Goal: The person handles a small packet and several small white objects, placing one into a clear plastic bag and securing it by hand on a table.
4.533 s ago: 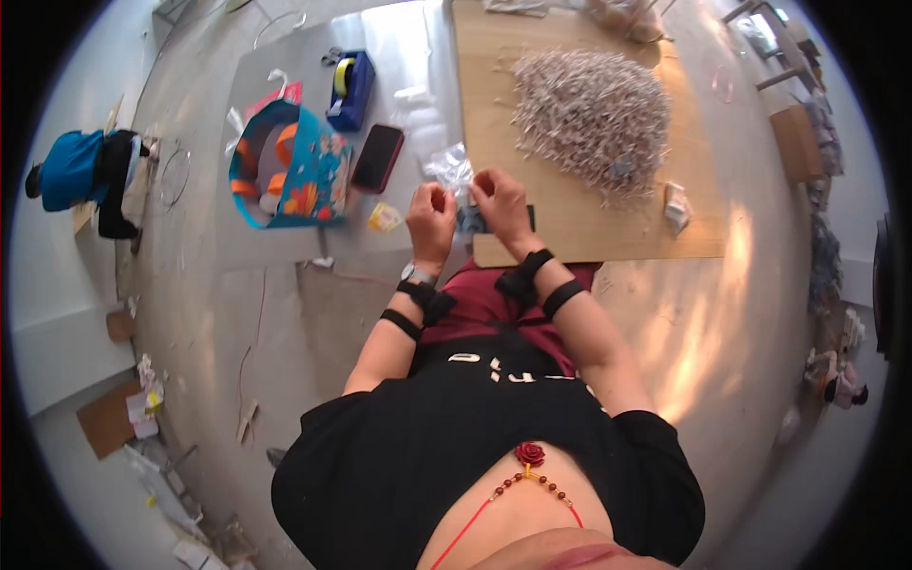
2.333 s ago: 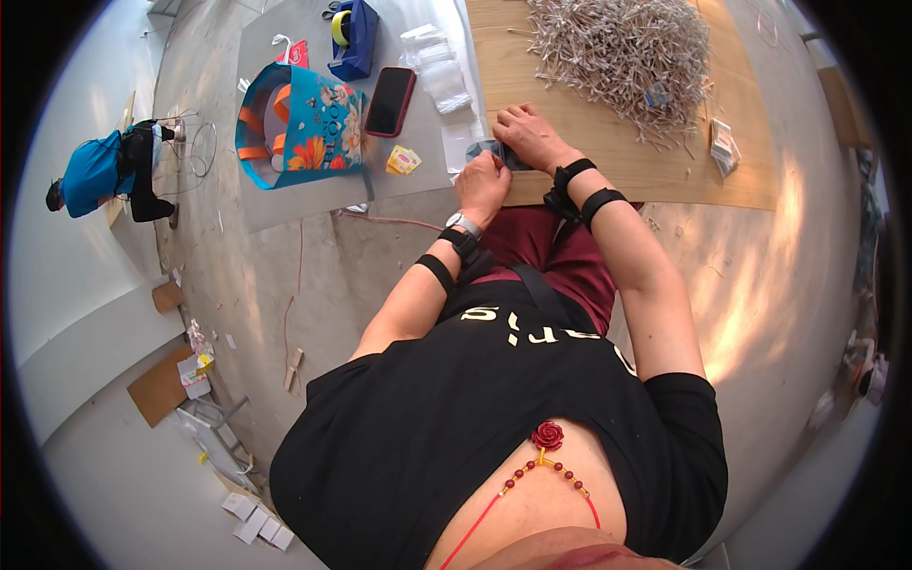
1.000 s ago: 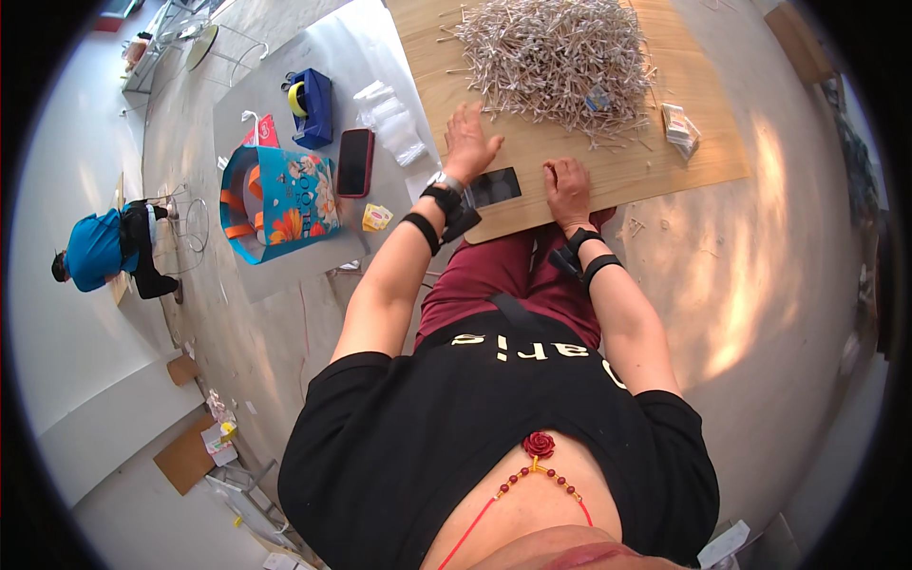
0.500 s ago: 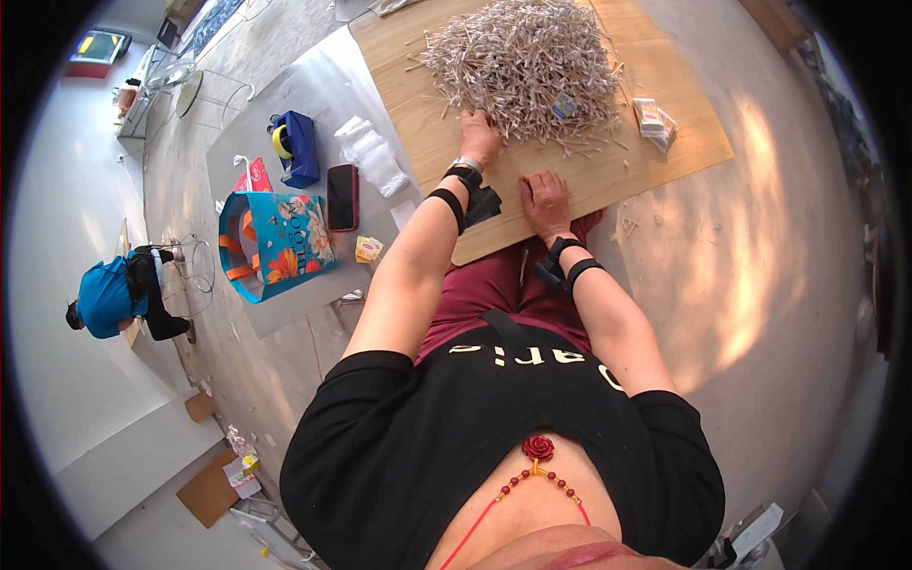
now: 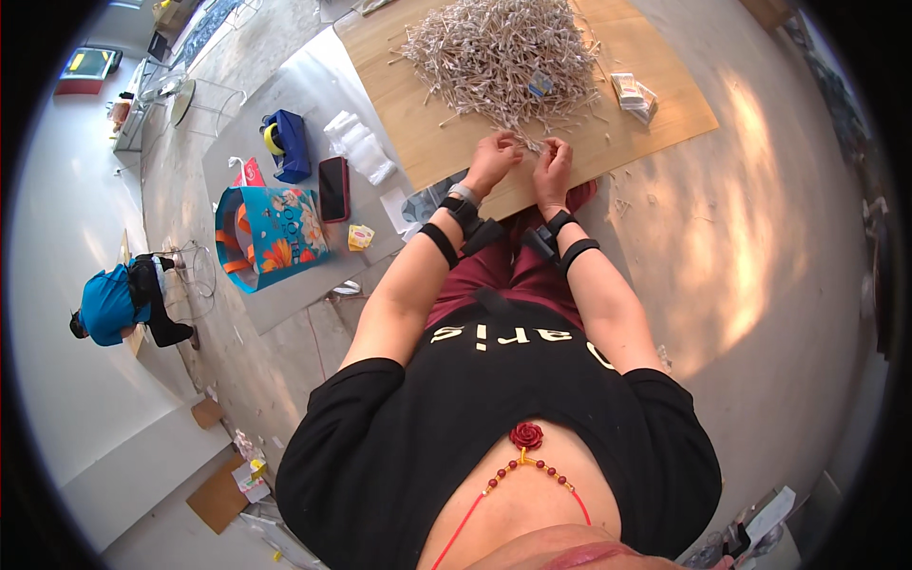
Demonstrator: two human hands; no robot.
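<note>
I have both bare hands at the near edge of a broad heap of thin, pale cotton swabs (image 5: 494, 57) on the light-brown wooden tabletop (image 5: 660, 62). The fingers of my left hand (image 5: 492, 163) are bent inward, those of my right hand (image 5: 553, 171) nearly brought together, and a few swabs show between the two. I cannot tell how firmly either hand has hold of any. To handle these well, I should keep both sets of fingers low and level, press lightly from either side so the slim sticks line up instead of crossing, and even the tips before lifting. Squeezing hard could bend them. I'd also work clear of the small blue piece (image 5: 541, 84) lying on the heap.
</note>
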